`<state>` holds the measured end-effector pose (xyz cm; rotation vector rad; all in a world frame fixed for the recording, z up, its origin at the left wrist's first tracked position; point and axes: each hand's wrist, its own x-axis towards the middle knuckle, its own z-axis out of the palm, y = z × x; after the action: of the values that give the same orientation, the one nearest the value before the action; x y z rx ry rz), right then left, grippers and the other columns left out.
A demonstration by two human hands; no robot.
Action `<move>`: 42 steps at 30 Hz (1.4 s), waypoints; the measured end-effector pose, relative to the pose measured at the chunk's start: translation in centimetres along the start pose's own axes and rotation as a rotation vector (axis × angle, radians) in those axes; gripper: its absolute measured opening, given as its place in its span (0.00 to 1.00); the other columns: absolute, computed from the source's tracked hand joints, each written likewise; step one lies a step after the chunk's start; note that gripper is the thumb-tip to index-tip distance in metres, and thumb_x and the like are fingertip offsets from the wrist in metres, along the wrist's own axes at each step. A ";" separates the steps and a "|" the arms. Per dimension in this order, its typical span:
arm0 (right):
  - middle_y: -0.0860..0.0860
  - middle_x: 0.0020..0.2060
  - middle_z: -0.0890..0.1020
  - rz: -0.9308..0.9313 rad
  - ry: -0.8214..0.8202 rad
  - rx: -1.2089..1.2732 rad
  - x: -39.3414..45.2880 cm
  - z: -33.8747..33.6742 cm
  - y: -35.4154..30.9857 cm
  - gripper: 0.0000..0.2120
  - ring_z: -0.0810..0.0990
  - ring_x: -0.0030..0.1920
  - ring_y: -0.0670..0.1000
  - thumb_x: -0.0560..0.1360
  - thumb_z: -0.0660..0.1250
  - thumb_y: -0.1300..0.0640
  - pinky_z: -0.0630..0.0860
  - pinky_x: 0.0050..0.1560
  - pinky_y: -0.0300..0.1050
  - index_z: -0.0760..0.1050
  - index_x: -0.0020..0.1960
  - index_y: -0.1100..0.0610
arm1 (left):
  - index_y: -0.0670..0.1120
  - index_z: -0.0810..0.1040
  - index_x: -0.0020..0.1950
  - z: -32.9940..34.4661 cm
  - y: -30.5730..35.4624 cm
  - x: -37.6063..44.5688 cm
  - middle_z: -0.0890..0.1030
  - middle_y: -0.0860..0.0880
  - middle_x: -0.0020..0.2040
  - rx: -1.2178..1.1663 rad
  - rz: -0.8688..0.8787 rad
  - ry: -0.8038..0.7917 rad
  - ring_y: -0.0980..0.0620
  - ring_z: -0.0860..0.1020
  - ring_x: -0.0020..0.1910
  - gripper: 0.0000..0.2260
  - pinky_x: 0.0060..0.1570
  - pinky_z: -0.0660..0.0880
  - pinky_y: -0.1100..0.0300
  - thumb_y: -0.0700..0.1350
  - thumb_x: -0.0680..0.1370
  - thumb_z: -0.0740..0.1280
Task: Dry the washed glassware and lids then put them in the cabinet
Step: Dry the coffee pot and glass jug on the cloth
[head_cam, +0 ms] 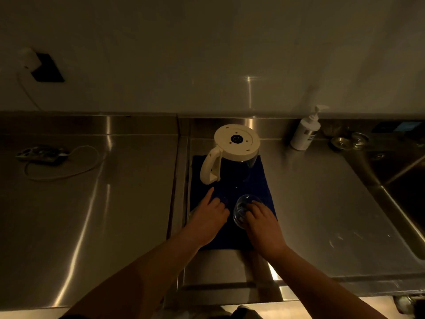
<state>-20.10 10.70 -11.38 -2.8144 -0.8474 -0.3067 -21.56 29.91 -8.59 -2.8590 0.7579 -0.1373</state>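
A dark blue cloth (pixel 257 180) lies flat on the steel counter. At its far end stands a glass kettle (pixel 234 146) upside down, white base up, white handle to the left. My right hand (pixel 262 224) grips a clear glass cup (pixel 243 208) on the cloth's near right part. My left hand (pixel 211 217) is on the near left part, forefinger stretched out over the cloth, other fingers curled around a small clear glass item (pixel 222 200) that is hard to make out in the dim light.
A white pump bottle (pixel 305 132) stands at the back right. A sink (pixel 407 180) with metal strainers (pixel 347 140) lies at the far right. On the left counter sits a power strip (pixel 42 154) with a white cable. A seam (pixel 181 180) divides the two counters.
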 end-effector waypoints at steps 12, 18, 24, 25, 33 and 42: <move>0.49 0.38 0.82 0.118 0.022 0.108 0.2 0.0 -0.7 0.12 0.80 0.40 0.50 0.63 0.77 0.60 0.76 0.49 0.44 0.80 0.44 0.53 | 0.47 0.76 0.28 -0.7 -0.6 0.1 0.76 0.51 0.25 -0.239 -0.058 0.053 0.55 0.75 0.24 0.17 0.27 0.71 0.66 0.42 0.51 0.83; 0.50 0.39 0.82 0.085 -0.038 0.065 0.7 0.3 -0.7 0.14 0.80 0.40 0.52 0.62 0.77 0.61 0.76 0.46 0.43 0.81 0.47 0.54 | 0.47 0.76 0.29 -0.3 -0.8 0.1 0.76 0.51 0.26 -0.259 -0.066 0.084 0.54 0.74 0.24 0.17 0.25 0.70 0.66 0.43 0.51 0.83; 0.49 0.39 0.81 0.045 -0.046 0.126 1.1 -0.2 -0.5 0.10 0.79 0.39 0.51 0.67 0.71 0.57 0.73 0.39 0.40 0.80 0.49 0.55 | 0.45 0.79 0.34 1.0 -1.4 0.5 0.79 0.49 0.30 -0.252 -0.018 0.161 0.51 0.78 0.30 0.11 0.35 0.75 0.61 0.47 0.62 0.80; 0.49 0.40 0.80 0.037 -0.040 0.166 1.3 -0.7 -0.4 0.09 0.78 0.39 0.50 0.69 0.68 0.55 0.70 0.38 0.38 0.79 0.49 0.55 | 0.45 0.80 0.37 1.1 -1.4 0.4 0.80 0.48 0.33 -0.272 -0.014 0.155 0.50 0.79 0.33 0.09 0.38 0.76 0.59 0.49 0.68 0.76; 0.56 0.54 0.79 -0.162 0.073 0.174 9.4 -5.4 -0.2 0.17 0.78 0.51 0.57 0.69 0.72 0.61 0.75 0.45 0.46 0.76 0.57 0.61 | 0.43 0.71 0.66 -1.2 -3.1 2.6 0.74 0.44 0.63 -0.520 -0.451 0.317 0.46 0.72 0.61 0.18 0.58 0.70 0.53 0.47 0.78 0.64; 0.61 0.70 0.66 -0.337 -0.132 -0.038 17.2 -4.3 -0.3 0.34 0.65 0.70 0.61 0.67 0.74 0.64 0.66 0.65 0.57 0.66 0.70 0.62 | 0.41 0.39 0.77 -0.6 -5.4 5.3 0.41 0.42 0.78 -0.369 -0.638 -0.053 0.45 0.41 0.77 0.31 0.75 0.43 0.52 0.49 0.82 0.53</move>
<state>-6.82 18.89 -2.89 -2.7416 -1.3614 -0.1859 -14.41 31.83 -6.71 -3.3308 -0.1881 -0.0018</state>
